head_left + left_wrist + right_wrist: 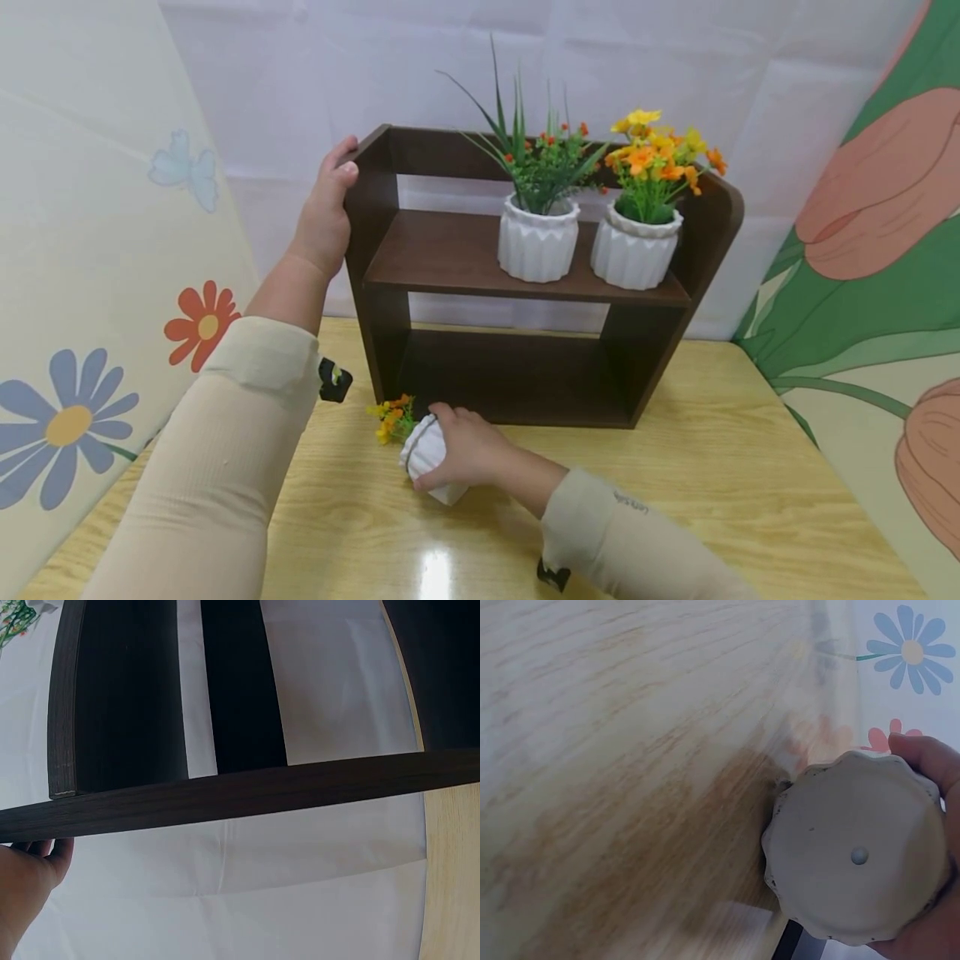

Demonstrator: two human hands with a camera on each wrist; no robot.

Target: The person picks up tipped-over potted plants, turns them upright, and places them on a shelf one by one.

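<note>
My right hand grips a white fluted flowerpot with orange and yellow flowers. The pot is tipped on its side low over the table, its flowers toward the left. In the right wrist view the round scalloped base of this pot faces the camera, with a thumb and fingers around its edge. My left hand rests against the outer side of the dark brown shelf, near its top left corner. Left fingertips touch the side panel from outside in the left wrist view.
Two more white pots stand on the upper board: one with grass leaves and small red blooms, one with yellow and orange flowers at the right end. The shelf stands on a wooden table, with white cloth behind and flower-printed panels at both sides.
</note>
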